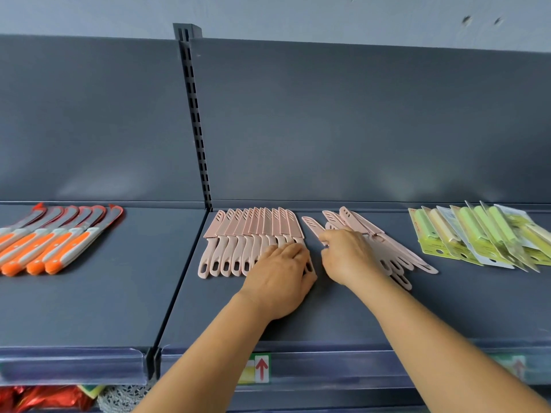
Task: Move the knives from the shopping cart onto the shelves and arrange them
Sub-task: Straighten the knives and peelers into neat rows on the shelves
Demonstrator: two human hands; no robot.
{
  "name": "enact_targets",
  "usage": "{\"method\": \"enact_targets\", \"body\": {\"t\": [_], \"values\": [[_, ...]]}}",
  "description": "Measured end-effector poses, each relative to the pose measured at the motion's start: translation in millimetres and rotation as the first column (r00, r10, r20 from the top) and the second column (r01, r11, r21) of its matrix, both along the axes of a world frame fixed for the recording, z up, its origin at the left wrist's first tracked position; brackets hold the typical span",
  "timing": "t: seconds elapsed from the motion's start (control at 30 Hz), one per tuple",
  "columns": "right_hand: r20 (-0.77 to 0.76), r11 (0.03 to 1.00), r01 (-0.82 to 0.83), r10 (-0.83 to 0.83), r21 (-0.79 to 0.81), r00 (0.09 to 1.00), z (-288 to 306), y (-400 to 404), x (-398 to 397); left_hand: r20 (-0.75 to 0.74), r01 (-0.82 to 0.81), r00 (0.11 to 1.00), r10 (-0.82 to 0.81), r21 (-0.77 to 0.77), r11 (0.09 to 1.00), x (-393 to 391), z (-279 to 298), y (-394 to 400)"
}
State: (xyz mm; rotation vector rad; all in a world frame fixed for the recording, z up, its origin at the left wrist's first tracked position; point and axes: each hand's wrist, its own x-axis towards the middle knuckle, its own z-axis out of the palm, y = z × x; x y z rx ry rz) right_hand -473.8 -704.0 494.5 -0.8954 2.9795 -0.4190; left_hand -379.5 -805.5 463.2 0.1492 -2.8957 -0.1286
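A neat row of several pink sheathed knives (238, 236) lies side by side on the dark grey shelf (328, 308), handles toward me. My left hand (280, 278) lies flat on the handles at the row's right end. My right hand (346, 254) holds a single pink knife (313, 226) just right of the row; its sheathed blade points away from me. Behind and right of that hand lies a loose, overlapping pile of more pink knives (387, 248). The shopping cart is out of view.
Orange-and-white handled knives (56, 239) lie in a row on the left shelf section. Green and cream packaged knives (483, 236) overlap at the right. A slotted upright post (196, 129) divides the back panels. A price-label rail (259, 368) runs along the shelf's front edge.
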Motion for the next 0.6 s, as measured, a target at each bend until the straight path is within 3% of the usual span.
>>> {"method": "enact_targets", "body": {"t": [0.17,0.43,0.6], "values": [[-0.057,0.988,0.016,-0.007,0.155,0.998,-3.2,14.2,-4.5,-0.019,-0.034,0.999,0.033,-0.034,0.999,-2.3,0.4,1.4],[-0.072,0.987,0.037,-0.026,0.158,0.997,-3.2,7.8,-9.6,-0.021,-0.003,1.0,0.003,-0.006,1.0,-4.8,0.3,1.1],[-0.002,0.995,0.055,-0.055,0.083,0.998,-2.4,2.5,-13.2,-0.034,-0.033,0.999,0.032,-0.004,0.999,-5.8,0.2,1.8]]}}
